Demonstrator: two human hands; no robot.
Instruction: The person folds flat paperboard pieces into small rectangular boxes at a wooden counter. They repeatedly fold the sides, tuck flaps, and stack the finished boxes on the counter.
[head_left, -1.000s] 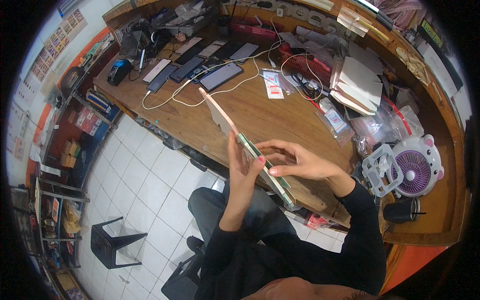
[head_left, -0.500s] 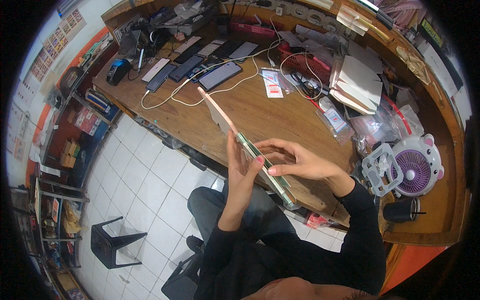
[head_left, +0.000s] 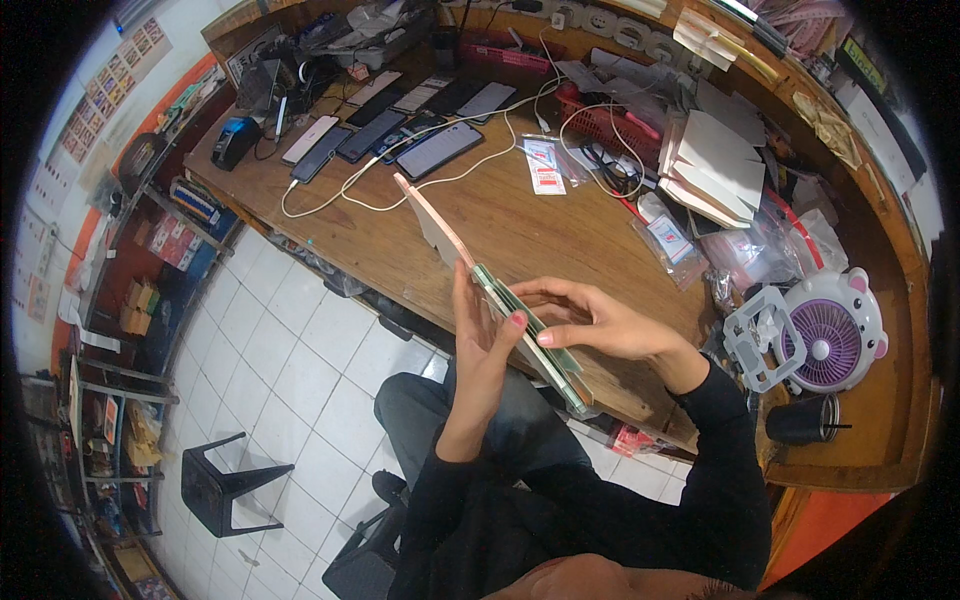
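Note:
Seen edge-on over the desk's front edge, a thin, light-green layered thing [head_left: 558,376] like a booklet or a flip-cover case is between my hands. A long pale-pink flap [head_left: 433,221] sticks out from its upper end toward the desk. My left hand [head_left: 482,345] grips it from the left, thumb pressed on the near edge. On the other side, my right hand [head_left: 605,322] has curled fingers and a thumb on a darker green leaf [head_left: 562,358], which stands slightly apart from the rest. The broad faces are mostly hidden, so its exact kind is unclear.
Several phones [head_left: 438,150] lie at the back left of the wooden desk [head_left: 490,215], with white cables among them. Toward the right are a red basket [head_left: 625,130], a stack of pale cards [head_left: 715,170], a purple fan [head_left: 825,345] and a black cup [head_left: 803,420]. A black stool [head_left: 215,490] stands on the floor.
Both hands keep the same hold in nearly the same place. The darker green leaf under my right hand is tipped very slightly differently.

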